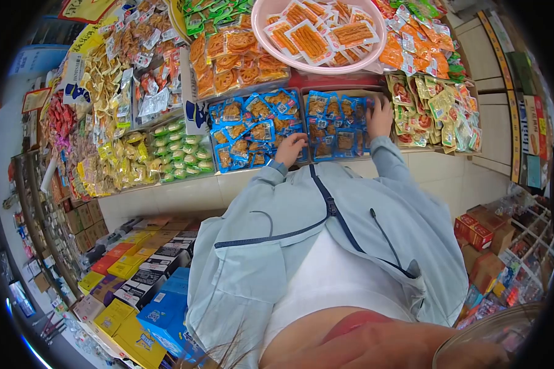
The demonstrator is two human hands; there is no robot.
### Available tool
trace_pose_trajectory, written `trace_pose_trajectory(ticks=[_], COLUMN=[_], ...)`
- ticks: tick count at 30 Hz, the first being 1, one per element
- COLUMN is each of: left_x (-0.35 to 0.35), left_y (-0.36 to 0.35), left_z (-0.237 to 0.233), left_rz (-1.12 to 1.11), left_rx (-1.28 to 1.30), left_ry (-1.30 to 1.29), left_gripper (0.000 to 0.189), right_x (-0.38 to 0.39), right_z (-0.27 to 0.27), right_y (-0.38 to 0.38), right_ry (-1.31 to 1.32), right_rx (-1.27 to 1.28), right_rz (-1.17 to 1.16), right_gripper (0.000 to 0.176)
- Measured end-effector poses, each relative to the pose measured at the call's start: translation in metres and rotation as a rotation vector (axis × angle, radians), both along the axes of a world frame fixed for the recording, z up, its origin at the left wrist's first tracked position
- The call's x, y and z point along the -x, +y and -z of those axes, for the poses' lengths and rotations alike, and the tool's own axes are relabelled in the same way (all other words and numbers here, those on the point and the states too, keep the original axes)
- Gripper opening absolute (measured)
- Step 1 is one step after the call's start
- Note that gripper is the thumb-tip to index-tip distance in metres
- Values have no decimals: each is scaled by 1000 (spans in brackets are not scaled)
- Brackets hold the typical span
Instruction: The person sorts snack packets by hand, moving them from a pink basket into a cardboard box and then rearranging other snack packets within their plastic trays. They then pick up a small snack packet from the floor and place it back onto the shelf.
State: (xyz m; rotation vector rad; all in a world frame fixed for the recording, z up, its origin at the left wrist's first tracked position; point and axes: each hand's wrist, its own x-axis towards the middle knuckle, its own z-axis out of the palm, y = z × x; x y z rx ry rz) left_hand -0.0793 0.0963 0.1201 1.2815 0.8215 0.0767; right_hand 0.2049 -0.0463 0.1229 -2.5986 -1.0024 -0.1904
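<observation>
Lying at the right end of a box [366, 91], the right hand [380, 120] has its fingers straight and slightly apart over the blue packets [345, 142]; whether they pinch one, I cannot tell. The left hand [291, 149] lies loosely curled at the near corner of the neighbouring box [301, 101], close to the wall between the two, and its grip cannot be made out either.

Under the right hand, the blue packets are small, flat and roughly square, with bright blue borders around clear, shiny windows. Golden-brown, uneven pieces show through, darker in some packets than in others. They lie overlapping at various angles, and similar ones fill the neighbouring box; their print is too small to read.

To the right sit pale green and cream packets [428, 111]. Beyond the boxes, a pink basin [317, 69] holds clear packets of orange sticks [309, 42], with orange packets [237, 58] to its left. Farther left are green-and-white packets [181, 149]. Nearer the body, cartons, including a blue carton [172, 307], stand left of the person's pale blue jacket [246, 270]
</observation>
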Motion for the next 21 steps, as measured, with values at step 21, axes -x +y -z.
trace_pose_trajectory(ticks=[21], left_x=[53], left_y=[110], left_z=[-18], left_rz=[-288], left_rx=[-1387], left_ry=[608], left_gripper=[52], right_x=[10], right_z=[31], right_y=[-9], right_ry=[120], right_rx=[327], right_rz=[-23], right_gripper=[86])
